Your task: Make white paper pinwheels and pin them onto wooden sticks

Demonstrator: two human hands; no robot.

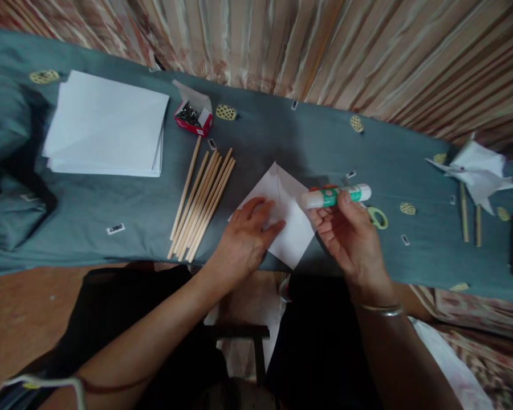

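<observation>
A white square of paper [293, 233] lies turned like a diamond near the front edge of the cloth-covered table, with a crease or slit by its far corner. My left hand [252, 228] rests on its left half, fingers spread and holding nothing. Over the paper's right corner, my right hand [346, 228] grips a white and green glue stick [331, 197] sideways between thumb and fingers. Just behind that hand, a green scissors handle [378, 217] shows; the rest of the scissors is mostly hidden.
Several wooden sticks [205, 199] lie left of the paper. Behind them stands an open red box [192, 119] of small metal pieces. A stack of white paper [109, 125] lies far left. Paper pinwheels [479, 168] on sticks lie far right. A pleated curtain [256, 45] hangs behind.
</observation>
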